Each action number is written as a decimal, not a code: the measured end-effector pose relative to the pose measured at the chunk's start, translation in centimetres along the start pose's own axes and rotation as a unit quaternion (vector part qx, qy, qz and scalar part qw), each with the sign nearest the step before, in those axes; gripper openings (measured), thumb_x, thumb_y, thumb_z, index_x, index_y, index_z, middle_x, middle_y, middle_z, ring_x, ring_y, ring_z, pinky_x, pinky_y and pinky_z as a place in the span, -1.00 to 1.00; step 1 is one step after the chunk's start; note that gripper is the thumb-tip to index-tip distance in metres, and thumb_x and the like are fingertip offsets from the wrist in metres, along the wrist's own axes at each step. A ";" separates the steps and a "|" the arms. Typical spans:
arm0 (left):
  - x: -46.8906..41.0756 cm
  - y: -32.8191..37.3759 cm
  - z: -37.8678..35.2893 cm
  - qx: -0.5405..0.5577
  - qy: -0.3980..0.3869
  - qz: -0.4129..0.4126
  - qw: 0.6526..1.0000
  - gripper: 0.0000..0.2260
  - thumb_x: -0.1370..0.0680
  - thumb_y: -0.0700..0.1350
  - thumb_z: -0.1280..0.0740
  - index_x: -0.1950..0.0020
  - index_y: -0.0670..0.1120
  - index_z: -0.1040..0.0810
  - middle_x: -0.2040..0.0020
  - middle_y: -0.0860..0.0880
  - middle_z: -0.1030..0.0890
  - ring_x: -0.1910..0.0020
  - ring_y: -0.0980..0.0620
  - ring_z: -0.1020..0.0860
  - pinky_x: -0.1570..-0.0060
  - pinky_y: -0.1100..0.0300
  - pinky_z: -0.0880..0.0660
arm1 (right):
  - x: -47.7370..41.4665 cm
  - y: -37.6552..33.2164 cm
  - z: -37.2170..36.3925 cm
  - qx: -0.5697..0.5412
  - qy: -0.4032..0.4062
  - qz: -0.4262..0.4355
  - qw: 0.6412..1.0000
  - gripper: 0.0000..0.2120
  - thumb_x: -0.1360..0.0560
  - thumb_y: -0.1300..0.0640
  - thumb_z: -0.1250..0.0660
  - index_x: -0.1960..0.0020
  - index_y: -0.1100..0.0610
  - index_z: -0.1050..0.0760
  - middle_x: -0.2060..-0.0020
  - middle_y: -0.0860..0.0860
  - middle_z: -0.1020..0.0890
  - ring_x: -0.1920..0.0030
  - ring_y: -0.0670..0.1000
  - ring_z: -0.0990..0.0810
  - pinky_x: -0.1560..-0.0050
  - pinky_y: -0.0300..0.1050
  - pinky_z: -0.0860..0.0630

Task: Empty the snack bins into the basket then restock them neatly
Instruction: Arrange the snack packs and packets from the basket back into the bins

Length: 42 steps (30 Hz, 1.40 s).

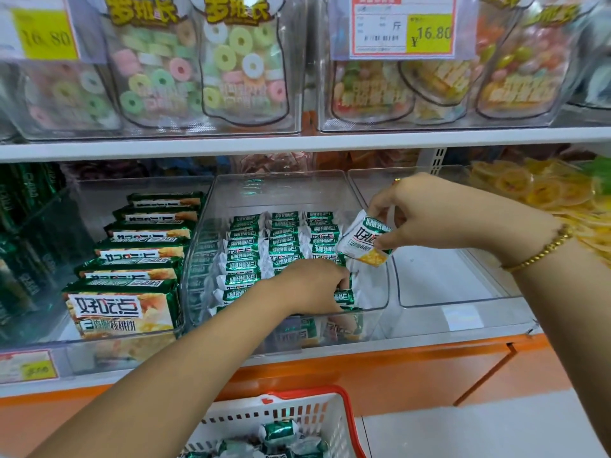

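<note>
The left grip (310, 285) has its fingertips buried among the small packets (284, 239) in the middle bin (284, 183), so whether they hold one cannot be told, and the forearm (198, 342) covers the front rows. The basket (281, 416) is cut off by the bottom edge, with only its far part and a few wrapped pieces showing, and the candy bags (238, 61) above are cut by the top edge. The fine print on the price tag (401, 26) and on the lower-left shelf label (28, 366) is too blurred to read.
</note>
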<state>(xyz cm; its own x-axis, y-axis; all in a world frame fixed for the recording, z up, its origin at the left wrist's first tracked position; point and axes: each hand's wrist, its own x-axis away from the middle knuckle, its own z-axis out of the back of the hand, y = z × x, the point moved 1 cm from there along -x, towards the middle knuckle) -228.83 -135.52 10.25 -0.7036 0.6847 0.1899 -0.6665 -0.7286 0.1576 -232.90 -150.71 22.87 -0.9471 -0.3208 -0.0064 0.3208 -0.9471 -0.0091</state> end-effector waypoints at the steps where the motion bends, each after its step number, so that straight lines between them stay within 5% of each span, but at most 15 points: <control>1: 0.1 0.0 -0.1 0.006 0.006 0.005 1.000 -0.50 -0.37 0.25 -0.43 -0.16 -0.02 -0.48 -0.03 0.02 -0.56 0.04 0.01 -0.50 0.05 0.11 -0.48 | 0.1 0.1 0.0 -0.001 0.000 -0.001 1.000 -0.66 -0.42 -0.07 -0.44 -0.14 0.03 -0.55 0.34 -0.24 -0.43 0.34 -0.21 -0.40 0.38 -0.34 -0.24; 5: 1.8 -0.8 0.2 0.222 0.067 0.038 0.972 -0.68 -0.44 0.16 -0.43 -0.05 -0.03 -0.61 0.16 0.08 -0.62 0.21 0.17 -0.57 0.19 0.26 -0.52 | 0.4 -0.4 -0.1 -0.020 -0.015 0.005 1.000 -0.71 -0.42 -0.06 -0.44 -0.09 0.00 -0.56 0.34 -0.22 -0.44 0.34 -0.21 -0.41 0.40 -0.35 -0.23; 8: 4.5 -1.9 0.5 0.288 0.189 0.048 0.938 -0.85 -0.50 0.02 -0.40 0.03 -0.02 -0.63 0.25 0.13 -0.60 0.35 0.32 -0.49 0.36 0.49 -0.35 | 0.9 -1.3 -0.3 -0.043 0.000 0.018 0.999 -0.70 -0.43 -0.08 -0.42 -0.10 0.01 -0.53 0.26 -0.16 -0.50 0.29 -0.16 -0.43 0.34 -0.25 -0.29; 12: 9.2 -4.3 -0.3 0.241 0.312 0.116 0.912 -0.92 -0.55 -0.08 -0.32 0.11 -0.02 -0.59 0.23 0.12 -0.61 0.30 0.27 -0.51 0.34 0.49 -0.35 | 0.1 -3.3 -1.7 -0.081 0.014 0.026 0.996 -0.74 -0.54 -0.04 -0.29 -0.10 0.06 -0.31 0.18 -0.02 -0.50 0.15 0.05 -0.44 0.24 -0.09 -0.24; 14: 10.8 -4.6 -1.2 0.186 0.296 0.122 0.929 -0.87 -0.57 -0.03 -0.28 0.08 -0.03 -0.57 0.23 0.11 -0.60 0.30 0.24 -0.50 0.32 0.45 -0.34 | -1.6 -4.7 -2.9 -0.088 0.026 0.025 0.995 -0.74 -0.57 0.00 -0.24 -0.15 0.10 -0.27 0.21 0.00 -0.49 0.06 0.14 -0.49 0.22 -0.08 -0.26; 17: 12.4 -3.5 -2.7 0.108 0.259 0.102 0.954 -0.71 -0.60 0.12 -0.14 0.06 -0.01 -0.56 0.19 0.09 -0.58 0.24 0.15 -0.51 0.28 0.26 -0.39 | -5.4 -6.7 -4.5 -0.126 0.043 0.001 0.991 -0.62 -0.59 0.02 -0.21 -0.34 0.17 -0.32 -0.14 0.15 -0.56 -0.13 0.16 -0.53 0.10 -0.12 -0.34; 22: 14.0 -3.4 -5.7 -0.007 0.389 0.103 0.916 -0.70 -0.58 0.09 -0.09 0.16 -0.01 -0.54 0.30 0.09 -0.52 0.32 0.07 -0.48 0.21 0.24 -0.27 | -13.7 -8.2 -7.2 -0.210 0.019 -0.079 0.974 -0.68 -0.56 0.02 -0.27 -0.19 0.22 -0.48 0.03 0.10 -0.58 0.09 0.10 -0.54 0.27 -0.18 -0.48; 25: 13.4 -3.4 -6.6 -0.015 0.429 0.113 0.896 -0.76 -0.55 0.03 -0.14 0.17 -0.03 -0.52 0.32 0.06 -0.50 0.31 0.04 -0.47 0.17 0.20 -0.21 | -17.9 -8.1 -8.5 -0.246 0.049 -0.101 0.963 -0.65 -0.51 0.02 -0.36 -0.18 0.25 -0.54 -0.08 0.16 -0.63 -0.04 0.12 -0.60 0.03 -0.12 -0.51; 30: 13.1 -3.5 -6.9 -0.012 0.434 0.100 0.895 -0.80 -0.56 0.02 -0.16 0.17 -0.02 -0.48 0.31 0.06 -0.46 0.29 0.06 -0.41 0.16 0.19 -0.22 | -22.3 -8.2 -10.1 -0.261 0.089 -0.079 0.958 -0.52 -0.42 -0.04 -0.45 -0.22 0.22 -0.54 -0.12 0.18 -0.62 -0.07 0.15 -0.59 -0.06 -0.09 -0.53; 38: 13.1 -3.3 -6.9 0.012 0.435 0.112 0.894 -0.80 -0.57 0.03 -0.15 0.19 0.00 -0.44 0.32 0.09 -0.42 0.29 0.10 -0.37 0.18 0.21 -0.19 | -24.5 -8.7 -12.5 -0.312 0.143 -0.167 0.924 -0.27 -0.37 -0.03 -0.51 -0.39 0.29 -0.34 -0.28 0.16 -0.51 -0.25 0.15 -0.50 -0.28 -0.02 -0.45; 42: 13.3 -3.4 -7.0 0.018 0.433 0.098 0.896 -0.78 -0.58 0.04 -0.15 0.17 -0.02 -0.49 0.31 0.09 -0.47 0.27 0.10 -0.38 0.12 0.23 -0.23 | -23.0 -8.8 -12.0 -0.306 0.134 -0.193 0.923 -0.56 -0.44 0.03 -0.43 -0.19 0.30 -0.51 -0.11 0.17 -0.61 -0.09 0.13 -0.60 -0.10 -0.10 -0.55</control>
<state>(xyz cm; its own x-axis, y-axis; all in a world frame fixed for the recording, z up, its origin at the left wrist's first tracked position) -237.70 -123.83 5.47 -0.7433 0.2875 -0.6040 -0.5126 -0.8249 0.2382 -213.91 -134.86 11.10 -0.9827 0.1304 -0.1316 -0.0201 -0.7811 -0.6241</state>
